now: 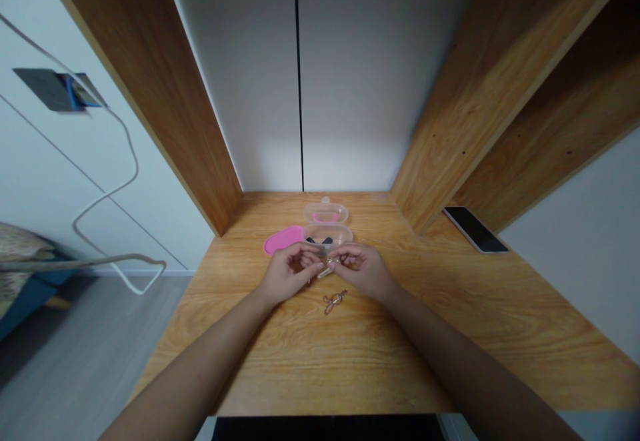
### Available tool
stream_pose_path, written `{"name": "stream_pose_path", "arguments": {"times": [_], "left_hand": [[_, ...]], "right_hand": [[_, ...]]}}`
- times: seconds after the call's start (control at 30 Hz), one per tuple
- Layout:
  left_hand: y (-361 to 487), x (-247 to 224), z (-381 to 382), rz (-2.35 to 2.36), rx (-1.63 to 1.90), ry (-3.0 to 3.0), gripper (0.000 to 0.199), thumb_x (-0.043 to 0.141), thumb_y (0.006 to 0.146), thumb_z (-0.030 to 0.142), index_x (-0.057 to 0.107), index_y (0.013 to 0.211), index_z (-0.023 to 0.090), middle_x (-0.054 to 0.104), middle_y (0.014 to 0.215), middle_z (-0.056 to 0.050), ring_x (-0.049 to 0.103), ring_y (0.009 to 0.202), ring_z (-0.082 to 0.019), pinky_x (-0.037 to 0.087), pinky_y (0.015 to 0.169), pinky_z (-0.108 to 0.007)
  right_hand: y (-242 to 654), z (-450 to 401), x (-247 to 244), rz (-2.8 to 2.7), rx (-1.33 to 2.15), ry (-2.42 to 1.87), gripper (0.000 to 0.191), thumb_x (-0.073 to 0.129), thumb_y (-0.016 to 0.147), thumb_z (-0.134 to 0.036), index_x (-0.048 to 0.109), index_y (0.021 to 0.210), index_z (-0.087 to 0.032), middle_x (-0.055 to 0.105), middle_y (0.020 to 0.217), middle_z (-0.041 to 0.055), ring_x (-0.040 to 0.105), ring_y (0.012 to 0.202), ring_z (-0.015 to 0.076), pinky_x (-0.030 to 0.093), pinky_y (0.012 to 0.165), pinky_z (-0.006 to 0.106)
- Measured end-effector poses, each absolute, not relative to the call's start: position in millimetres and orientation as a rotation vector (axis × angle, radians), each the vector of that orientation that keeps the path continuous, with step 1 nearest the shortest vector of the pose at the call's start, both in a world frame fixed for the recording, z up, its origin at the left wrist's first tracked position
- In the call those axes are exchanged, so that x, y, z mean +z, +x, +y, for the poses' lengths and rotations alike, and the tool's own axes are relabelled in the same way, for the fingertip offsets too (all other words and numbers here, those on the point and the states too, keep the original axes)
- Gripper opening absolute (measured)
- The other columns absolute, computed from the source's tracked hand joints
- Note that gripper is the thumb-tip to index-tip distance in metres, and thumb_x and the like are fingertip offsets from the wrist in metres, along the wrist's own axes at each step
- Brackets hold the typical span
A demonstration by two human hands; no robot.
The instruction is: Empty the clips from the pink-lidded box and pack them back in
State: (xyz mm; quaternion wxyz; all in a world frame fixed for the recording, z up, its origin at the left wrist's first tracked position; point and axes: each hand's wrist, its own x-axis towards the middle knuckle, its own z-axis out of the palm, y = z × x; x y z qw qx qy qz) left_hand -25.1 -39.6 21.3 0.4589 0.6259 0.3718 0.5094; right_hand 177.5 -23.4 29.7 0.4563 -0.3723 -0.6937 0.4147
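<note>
Both hands meet over the middle of the wooden desk (pixel 320 367). The fingertips of my left hand (pixel 293 271) and my right hand (pixel 363 271) pinch a small shiny metal piece (pixel 327 266) between them. Its exact kind is too small to make out, and the fingers cover part of it. Just below, a coppery bent-wire piece with loops (pixel 334 301) lies on the desk. Behind the hands stands an open clear plastic case (pixel 345 233) with dark pieces (pixel 327 241) inside. A pink oval tray or lid (pixel 284 239) lies beside it, partly behind my left hand.
The case's raised clear lid (pixel 340 211) has a pink handle. A phone (pixel 475 229) lies at the right by the upright wooden panel (pixel 480 114). Another wooden panel (pixel 160 101) bounds the left. A white cable (pixel 127 141) hangs at far left.
</note>
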Motion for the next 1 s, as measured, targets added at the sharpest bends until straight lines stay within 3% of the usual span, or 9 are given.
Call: {"name": "stream_pose_path", "arguments": {"times": [0.13, 0.33, 0.47, 0.67, 1.0], "left_hand": [[-35.4, 21.6, -35.6, 1.089, 1.378, 1.718, 0.023, 0.064, 0.091, 0.036, 0.070, 0.089, 0.013, 0.068, 0.070, -0.003, 0.061, 0.062, -0.012, 0.047, 0.062, -0.022], [-44.0, 22.8, -33.3, 1.371, 1.190, 2.053, 0.019, 0.059, 0.089, 0.027, 0.073, 0.083, 0.015, 0.064, 0.061, 0.001, 0.049, 0.051, -0.009, 0.035, 0.053, -0.021], [-44.4, 29.9, -36.1, 1.408, 1.034, 2.243, 0.019, 0.059, 0.087, 0.025, 0.073, 0.080, 0.016, 0.066, 0.062, -0.001, 0.054, 0.054, -0.011, 0.037, 0.058, -0.022], [-45.3, 34.7, -35.0, 1.529, 0.844, 2.316, 0.027, 0.055, 0.090, 0.030, 0.071, 0.073, 0.017, 0.069, 0.067, -0.004, 0.058, 0.057, -0.013, 0.037, 0.058, -0.024], [-44.8, 38.5, -35.9, 1.572, 0.651, 2.405, 0.022, 0.059, 0.087, 0.039, 0.072, 0.082, 0.021, 0.073, 0.077, -0.004, 0.063, 0.066, -0.018, 0.038, 0.060, -0.027]], "right_hand": [[189.4, -13.1, 37.3, -1.568, 0.935, -0.920, 0.028, 0.079, 0.076, -0.041, 0.077, 0.088, -0.016, 0.072, 0.077, 0.0050, 0.062, 0.063, 0.0135, 0.050, 0.056, 0.024], [203.6, 8.7, 53.5, -1.602, 0.651, -1.116, 0.032, 0.075, 0.080, -0.043, 0.077, 0.098, -0.017, 0.073, 0.082, 0.0052, 0.063, 0.067, 0.0159, 0.052, 0.063, 0.027], [201.3, 22.6, 70.4, -1.836, 0.478, -1.185, 0.026, 0.070, 0.084, -0.035, 0.077, 0.102, -0.018, 0.075, 0.086, 0.0053, 0.065, 0.076, 0.0177, 0.050, 0.072, 0.028], [181.3, 29.9, 93.3, -2.253, 0.329, -1.278, 0.021, 0.067, 0.087, -0.027, 0.079, 0.103, -0.022, 0.079, 0.098, 0.0048, 0.068, 0.081, 0.0179, 0.046, 0.070, 0.026], [159.5, 30.5, 97.8, -2.467, 0.155, -1.470, 0.022, 0.064, 0.090, -0.038, 0.080, 0.099, -0.026, 0.080, 0.096, 0.0062, 0.072, 0.086, 0.0216, 0.045, 0.068, 0.027]]}}
